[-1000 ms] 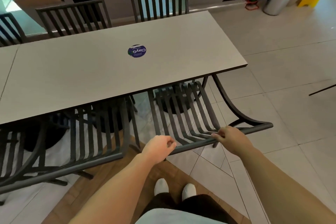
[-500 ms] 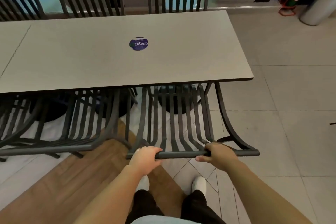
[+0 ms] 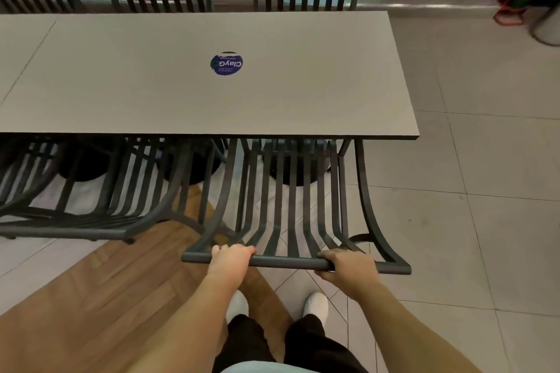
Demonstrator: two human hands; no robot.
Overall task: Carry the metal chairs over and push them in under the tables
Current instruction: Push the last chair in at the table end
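Left hand (image 3: 231,259) and right hand (image 3: 348,268) both grip the metal chair (image 3: 291,215) top rail; its seat sits under the table (image 3: 303,94).

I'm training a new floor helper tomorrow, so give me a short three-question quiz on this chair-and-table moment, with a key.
1. True or false: both hands hold the top rail of the same metal chair.
2. Multiple choice: the round blue sticker lies on A) the floor, B) the grey table top, C) a chair seat.
3. Fill in: the chair beside the held one, on the person's left, has its seat ____ the table.

Key
1. True: the left hand and right hand each curl round the top rail of the metal chair.
2. B: the blue sticker is on the grey table top.
3. Under: the neighbouring chair is pushed in.
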